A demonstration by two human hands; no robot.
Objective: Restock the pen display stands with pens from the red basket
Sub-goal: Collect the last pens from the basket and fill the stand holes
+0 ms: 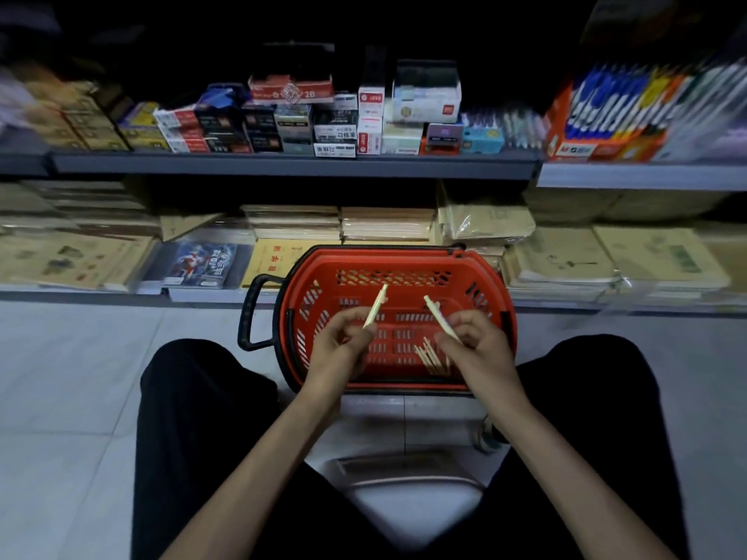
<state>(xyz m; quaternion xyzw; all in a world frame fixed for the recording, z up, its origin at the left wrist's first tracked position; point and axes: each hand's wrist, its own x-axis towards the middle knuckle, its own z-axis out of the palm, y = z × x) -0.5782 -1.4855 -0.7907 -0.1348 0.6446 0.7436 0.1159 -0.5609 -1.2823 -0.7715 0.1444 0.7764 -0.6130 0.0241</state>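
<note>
Your left hand [341, 349] covers the lower end of the pale pen [375, 305] it pinches, and your right hand [477, 349] hides the lower end of the other pen [438, 316], so you cannot read either barrel's full length. The loose pens [430, 357] in the red basket [404, 258] are partly behind your right fingers and too small to count. The basket's near rim disappears behind both wrists. The boxed goods at the right of the upper shelf [291, 165] are smeared by motion blur; they may be blue-capped pens [606, 107]. Everything above that shelf is lost in darkness. Your forearms run off the bottom edge.
</note>
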